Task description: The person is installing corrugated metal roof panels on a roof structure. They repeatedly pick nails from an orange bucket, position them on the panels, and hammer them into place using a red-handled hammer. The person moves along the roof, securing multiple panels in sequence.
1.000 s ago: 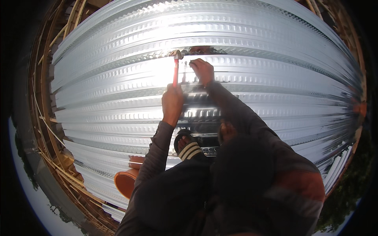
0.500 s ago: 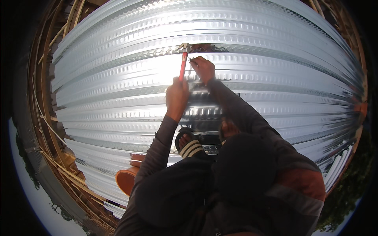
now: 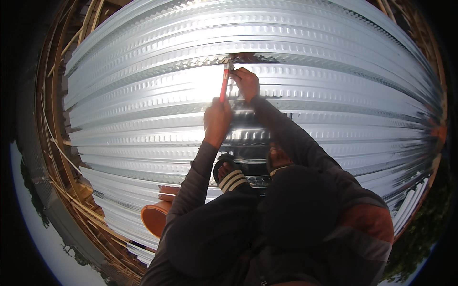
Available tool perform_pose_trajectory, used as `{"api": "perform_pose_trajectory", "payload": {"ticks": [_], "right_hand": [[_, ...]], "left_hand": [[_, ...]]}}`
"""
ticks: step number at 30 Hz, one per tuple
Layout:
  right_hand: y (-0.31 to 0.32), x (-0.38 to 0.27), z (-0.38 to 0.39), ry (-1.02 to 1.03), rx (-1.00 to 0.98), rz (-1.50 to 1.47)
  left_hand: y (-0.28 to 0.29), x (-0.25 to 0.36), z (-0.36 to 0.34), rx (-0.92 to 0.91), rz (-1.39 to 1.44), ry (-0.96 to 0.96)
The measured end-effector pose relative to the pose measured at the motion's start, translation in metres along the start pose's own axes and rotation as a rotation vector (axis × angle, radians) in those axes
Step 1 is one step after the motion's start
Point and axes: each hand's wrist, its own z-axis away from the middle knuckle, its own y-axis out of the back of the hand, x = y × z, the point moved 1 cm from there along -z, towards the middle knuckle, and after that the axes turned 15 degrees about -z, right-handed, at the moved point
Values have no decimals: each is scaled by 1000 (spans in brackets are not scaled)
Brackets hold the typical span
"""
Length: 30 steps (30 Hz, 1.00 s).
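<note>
The left hand point(image 3: 217, 118) has fingers clamped on the red hammer point(image 3: 224, 86), while the right hand's point(image 3: 247, 85) half-hidden grip I cannot tell.

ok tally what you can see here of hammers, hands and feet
Hammer: 1
Hands: 2, left hand and right hand
Feet: 2, left foot and right foot
Total: 5

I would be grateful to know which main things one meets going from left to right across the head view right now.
Upright wooden beam → orange tub → left hand gripping the red-handled hammer → right hand → pale metal strips at the lower right.
</note>
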Motion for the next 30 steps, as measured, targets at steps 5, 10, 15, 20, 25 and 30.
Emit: {"api": "perform_pose_trajectory", "payload": {"ticks": [5,10,15,20,25,30], "right_hand": [[-4,5,-2,-47,-16,-73],[-2,18,2,-80,17,-61],[-8,-11,-5,-76,-110,207],[-1,24,-7,144,80,82],[-4,-4,-2,4,3,80],[-3,19,-1,-94,64,-38]], "left_hand": [[12,4,5,22,19,25],[39,26,5,70,88,17],[-6,-23,15,174,-142,-230],[53,32,4,140,183,44],[-6,-15,3,-4,-27,-3],[28,24,8,100,73,8]]}}
